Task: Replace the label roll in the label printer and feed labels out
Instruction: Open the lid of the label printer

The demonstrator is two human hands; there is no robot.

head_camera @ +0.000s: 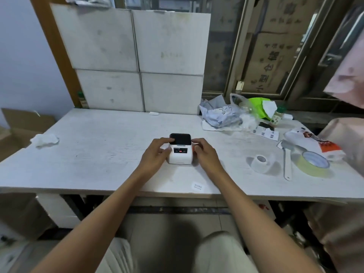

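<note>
White label printer point(180, 152) with dark lid sits mid-table point(98, 154). Left hand point(155, 154) grips its left side, fingers on lid edge; right hand point(204, 152) touches right side. Label roll point(261, 161) lies well right, beside tape roll point(315, 164). Crumpled tissue point(45, 139) far left.

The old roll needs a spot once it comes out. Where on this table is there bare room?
The widest bare stretch lies between the crumpled tissue and the label printer, back to the white boxes. A smaller patch sits between the printer and the white roll. The right end is crowded: tape ring, bags, bottle.
</note>
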